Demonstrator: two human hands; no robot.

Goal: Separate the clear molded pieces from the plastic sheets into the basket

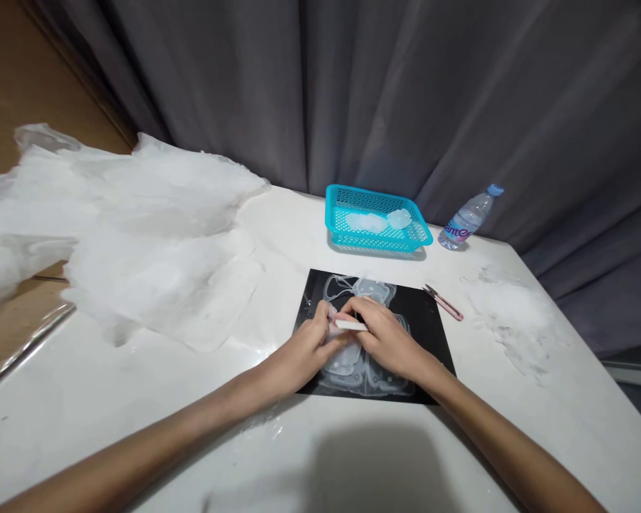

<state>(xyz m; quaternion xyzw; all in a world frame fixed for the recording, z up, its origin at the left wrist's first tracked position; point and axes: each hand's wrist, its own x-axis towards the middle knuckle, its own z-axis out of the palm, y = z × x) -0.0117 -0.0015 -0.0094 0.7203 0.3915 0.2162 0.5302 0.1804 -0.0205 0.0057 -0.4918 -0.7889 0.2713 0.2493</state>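
A glossy white counter (235, 456) is backed by a dark grey curtain (363, 92). Nearest on it, moulded translucent film pieces (387, 383) are spread over a black mat (432, 338), their outlines rimmed and dotted. Above them, the fingers of the left grip (313, 338) are drawn nearly together, and a crumpled film piece (332, 313) appears to be pinched at the fingertips. In the right grip (387, 335), bent fingers are closed around a short pale bar (351, 325), by which the crumpled piece is met; whether the bar is a tool handle cannot be told. The held piece is thus placed between the two grips, at the fingertips rather than in the palms. It is judged to be very light, limp and somewhat slippery, easily creased or torn, and best taken by a thicker moulded rim, with light pressure. Just past the grips, another piece with a looped strip (335, 285) is laid at the mat's far edge. Pink-handled snips (449, 306) are rested at its right edge. Farther off, two film pieces are held in a turquoise basket (426, 234), beside which a water bottle (467, 219) is stood.
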